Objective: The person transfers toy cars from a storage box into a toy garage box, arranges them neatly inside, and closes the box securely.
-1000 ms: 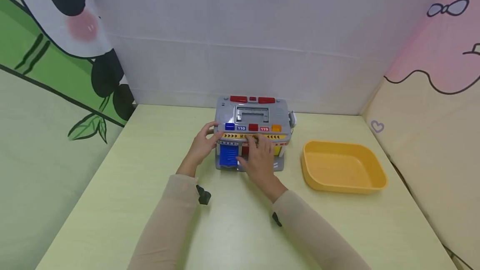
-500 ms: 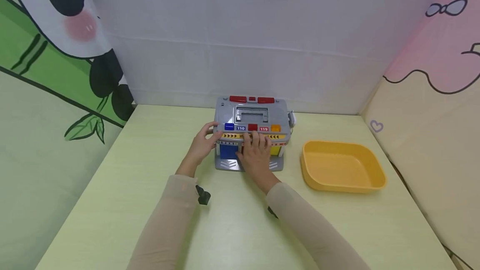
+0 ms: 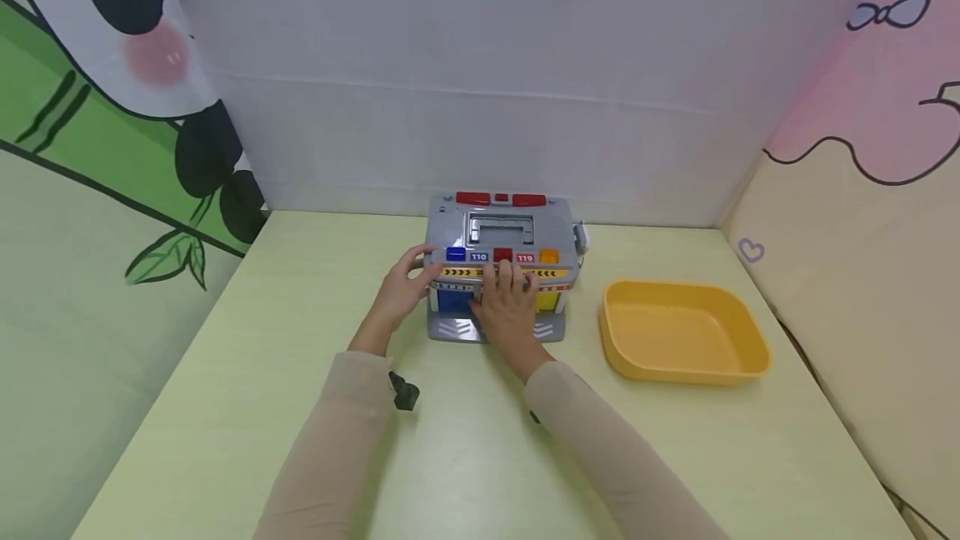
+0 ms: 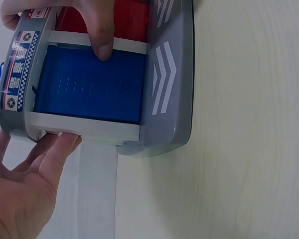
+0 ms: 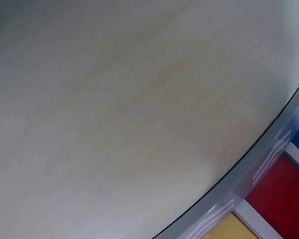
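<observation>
A grey toy garage [image 3: 442, 233] stands on the table, with a blue door [image 4: 92, 84], a red door [image 5: 281, 191] and a yellow door [image 5: 230, 228] along its front. My left hand [image 3: 396, 297] grips its left side, thumb at the front roof edge and fingers at the side wall. My right hand [image 3: 508, 311] lies across the front, fingertips on the striped roof edge. In the left wrist view its thumb [image 4: 103, 42] presses at the blue door's edge near the white post. The blue door sits down in its frame. In the head view my right hand hides most of the red door.
A yellow tray [image 3: 686, 369] stands to the right of the garage on the pale table [image 3: 465, 457]. Behind is a white cloth backdrop [image 3: 480, 65], close to the garage's rear. Printed cloth hangs along both sides.
The blue door has swung from standing out over the base to lying in its frame. My right hand moved slightly left and inward with it; my left hand kept its hold.
</observation>
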`<action>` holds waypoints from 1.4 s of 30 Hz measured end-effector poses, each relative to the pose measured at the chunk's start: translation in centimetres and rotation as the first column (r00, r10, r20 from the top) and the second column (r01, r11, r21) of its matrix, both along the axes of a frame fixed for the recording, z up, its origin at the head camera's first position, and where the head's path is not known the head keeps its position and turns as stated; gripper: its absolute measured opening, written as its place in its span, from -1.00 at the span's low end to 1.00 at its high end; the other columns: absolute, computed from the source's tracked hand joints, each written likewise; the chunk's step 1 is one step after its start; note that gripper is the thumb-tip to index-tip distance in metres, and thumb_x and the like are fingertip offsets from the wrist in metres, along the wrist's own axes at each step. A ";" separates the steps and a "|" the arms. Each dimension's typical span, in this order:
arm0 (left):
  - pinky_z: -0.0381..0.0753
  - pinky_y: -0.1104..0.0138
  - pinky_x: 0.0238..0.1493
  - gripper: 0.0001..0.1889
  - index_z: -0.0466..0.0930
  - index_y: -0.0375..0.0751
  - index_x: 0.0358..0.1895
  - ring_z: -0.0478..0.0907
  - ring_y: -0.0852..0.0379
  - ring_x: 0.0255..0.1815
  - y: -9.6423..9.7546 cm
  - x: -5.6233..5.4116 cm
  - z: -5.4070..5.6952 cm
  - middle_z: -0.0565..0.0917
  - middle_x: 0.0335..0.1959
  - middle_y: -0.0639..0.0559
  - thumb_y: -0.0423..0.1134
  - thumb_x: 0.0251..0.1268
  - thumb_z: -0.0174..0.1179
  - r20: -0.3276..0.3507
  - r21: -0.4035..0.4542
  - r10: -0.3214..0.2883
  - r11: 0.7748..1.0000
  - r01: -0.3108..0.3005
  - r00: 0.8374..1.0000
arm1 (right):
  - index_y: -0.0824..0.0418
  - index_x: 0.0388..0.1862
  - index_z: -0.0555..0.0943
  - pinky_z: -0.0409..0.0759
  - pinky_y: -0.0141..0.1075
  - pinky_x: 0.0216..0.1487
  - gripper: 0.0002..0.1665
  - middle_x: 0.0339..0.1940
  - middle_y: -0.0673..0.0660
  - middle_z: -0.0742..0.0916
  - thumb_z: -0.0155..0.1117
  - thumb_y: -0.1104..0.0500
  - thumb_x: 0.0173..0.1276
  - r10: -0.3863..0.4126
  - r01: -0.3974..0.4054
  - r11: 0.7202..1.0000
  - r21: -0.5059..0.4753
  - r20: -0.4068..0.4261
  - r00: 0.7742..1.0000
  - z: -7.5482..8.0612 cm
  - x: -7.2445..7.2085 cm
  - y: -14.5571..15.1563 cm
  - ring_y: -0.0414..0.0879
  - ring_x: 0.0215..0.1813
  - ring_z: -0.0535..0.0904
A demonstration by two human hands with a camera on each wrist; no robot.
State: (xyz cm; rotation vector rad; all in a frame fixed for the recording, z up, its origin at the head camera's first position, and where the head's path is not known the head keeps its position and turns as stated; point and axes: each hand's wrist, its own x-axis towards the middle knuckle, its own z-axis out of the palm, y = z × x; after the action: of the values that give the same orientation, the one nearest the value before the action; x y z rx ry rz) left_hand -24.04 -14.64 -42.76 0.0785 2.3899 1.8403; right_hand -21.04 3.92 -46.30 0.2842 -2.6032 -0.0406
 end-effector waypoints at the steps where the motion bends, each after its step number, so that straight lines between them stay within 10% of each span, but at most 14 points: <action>1: 0.54 0.09 0.14 -0.46 0.31 0.00 0.39 0.45 -0.20 0.22 0.0 0.0 0.0 0.32 0.36 -0.25 0.04 0.43 0.12 0.000 -0.002 0.001 1.000 -0.001 1.000 | 0.11 0.19 0.04 0.13 0.02 0.20 -0.10 0.17 0.22 0.17 0.39 -0.24 0.20 -0.006 0.006 1.000 0.001 0.005 1.000 0.0 0.0 0.0 0.13 0.23 0.07; 28: 0.57 0.11 0.09 -0.47 0.35 0.05 0.39 0.49 -0.18 0.18 0.3 0.1 -0.3 0.36 0.36 -0.23 0.03 0.41 0.15 -0.015 0.011 0.061 0.998 -0.061 0.998 | 0.10 0.13 0.11 0.17 -0.03 0.15 -0.17 0.10 0.18 0.20 0.43 -0.17 0.18 -0.001 0.000 0.999 -0.041 -0.015 1.000 0.6 0.2 0.0 0.11 0.17 0.12; 42: 0.50 0.03 0.16 -0.44 0.25 0.12 0.48 0.46 -0.21 0.24 0.3 1.8 -0.6 0.34 0.40 -0.15 0.13 0.49 -0.02 -0.177 -0.164 0.053 0.983 -0.083 0.983 | 0.13 0.44 0.32 -0.01 0.07 0.46 -0.20 0.40 0.22 0.29 0.39 0.05 0.26 0.154 -0.110 0.964 -0.240 0.169 0.974 2.2 4.2 2.4 0.14 0.44 0.10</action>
State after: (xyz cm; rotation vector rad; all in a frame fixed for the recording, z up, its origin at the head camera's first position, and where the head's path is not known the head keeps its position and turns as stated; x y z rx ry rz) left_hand -22.24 -14.37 -43.37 0.1464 2.6901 1.7117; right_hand -16.83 6.36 -44.11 0.3940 -2.7335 0.3478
